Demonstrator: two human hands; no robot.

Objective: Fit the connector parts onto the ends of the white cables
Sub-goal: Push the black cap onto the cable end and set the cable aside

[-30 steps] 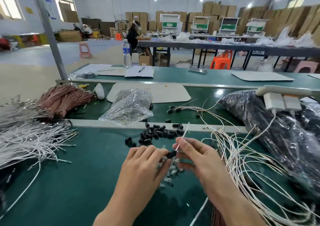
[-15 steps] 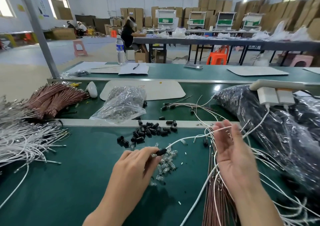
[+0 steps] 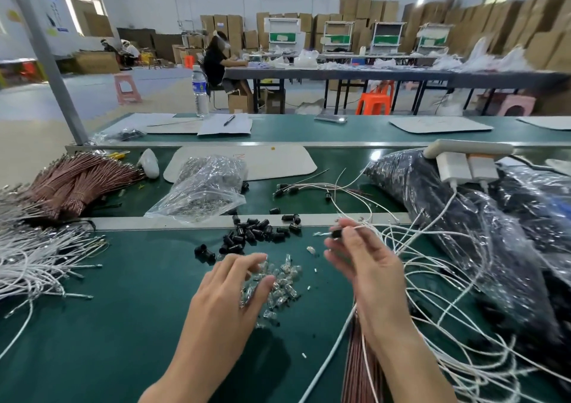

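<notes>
My right hand (image 3: pixel 363 262) is raised above the green bench and pinches a white cable (image 3: pixel 367 227) close to its end. That end carries a black cap (image 3: pixel 336 233) with a metal tip sticking out to the left. My left hand (image 3: pixel 230 288) lies lower, its fingers spread over a heap of small clear connector parts (image 3: pixel 285 280) and touching them. I cannot tell whether it holds one. A scatter of loose black caps (image 3: pixel 256 234) lies just beyond the heap. More white cables (image 3: pixel 448 266) tangle to the right.
A pile of white cables (image 3: pixel 37 260) and bundled brown cables (image 3: pixel 80 183) lie at the left. A clear bag of parts (image 3: pixel 204 186) sits behind the metal rail (image 3: pixel 160 221). Dark plastic bags (image 3: pixel 463 217) with white chargers (image 3: pixel 466 167) fill the right. Brown cables (image 3: pixel 360 356) run under my right wrist.
My left hand released the capped cable end and dropped onto the clear parts. My right hand closed on the cable near the black cap and shifted left.
</notes>
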